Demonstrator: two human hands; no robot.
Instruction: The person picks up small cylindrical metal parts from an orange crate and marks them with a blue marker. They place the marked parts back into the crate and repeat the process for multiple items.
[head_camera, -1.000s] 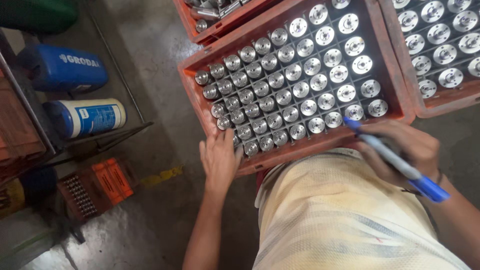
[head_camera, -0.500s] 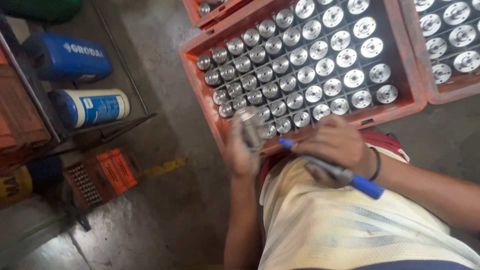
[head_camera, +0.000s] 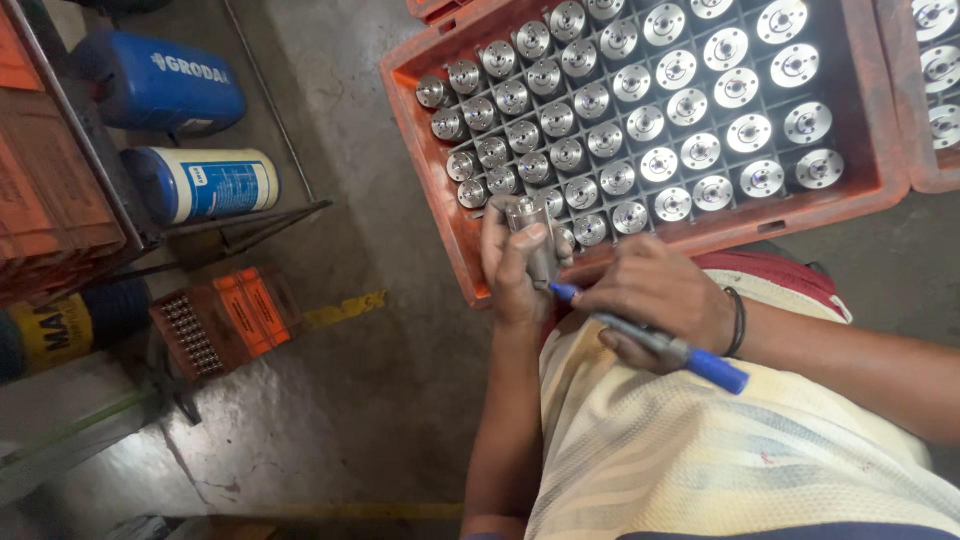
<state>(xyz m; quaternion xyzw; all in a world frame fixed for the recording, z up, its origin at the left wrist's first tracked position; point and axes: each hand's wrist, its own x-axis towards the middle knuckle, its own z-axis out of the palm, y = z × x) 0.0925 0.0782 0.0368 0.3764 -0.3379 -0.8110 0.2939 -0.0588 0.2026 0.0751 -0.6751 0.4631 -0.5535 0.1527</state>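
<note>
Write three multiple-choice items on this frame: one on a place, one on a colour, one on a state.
1. Where does the marker tip rest?
A. on the metal part
B. on the crate rim
C. on the floor

2. What colour is the crate?
A. green
B. orange-red
C. white

3. What is the left hand doing?
A. lying flat
B. gripping the part
C. holding a can

Key: 1 A, the tip meets the part's lower end; 2 B, its walls are orange-red; 3 B, fingers wrap the cylinder while the right hand holds the marker.
</note>
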